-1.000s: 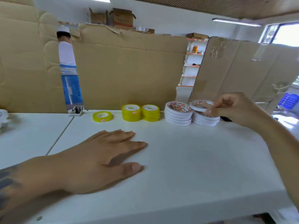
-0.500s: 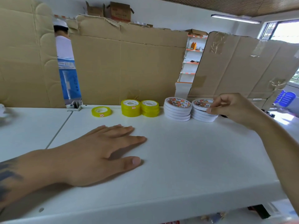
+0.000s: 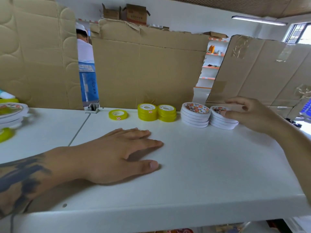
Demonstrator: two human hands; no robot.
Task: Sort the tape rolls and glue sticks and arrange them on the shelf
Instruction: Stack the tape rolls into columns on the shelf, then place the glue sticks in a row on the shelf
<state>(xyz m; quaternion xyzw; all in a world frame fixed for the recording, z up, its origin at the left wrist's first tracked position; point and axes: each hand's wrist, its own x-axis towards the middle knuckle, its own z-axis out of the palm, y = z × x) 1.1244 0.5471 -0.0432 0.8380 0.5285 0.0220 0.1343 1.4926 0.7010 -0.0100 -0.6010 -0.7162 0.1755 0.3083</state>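
My left hand [image 3: 117,153] lies flat, fingers straight, on the white shelf [image 3: 210,174]. My right hand [image 3: 250,115] pinches the top roll of the right white tape stack [image 3: 222,121], far right. Left of it: another white stack [image 3: 195,116], two yellow stacks [image 3: 156,112], one single yellow roll [image 3: 117,114].

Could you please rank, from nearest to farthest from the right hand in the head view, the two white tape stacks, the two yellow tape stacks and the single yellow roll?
From the right hand:
1. Right white stack, touched by its fingers.
2. Left white stack, just beside it.
3. Right yellow stack, mid-row.
4. Left yellow stack, touching it.
5. Single yellow roll, far left, apart.
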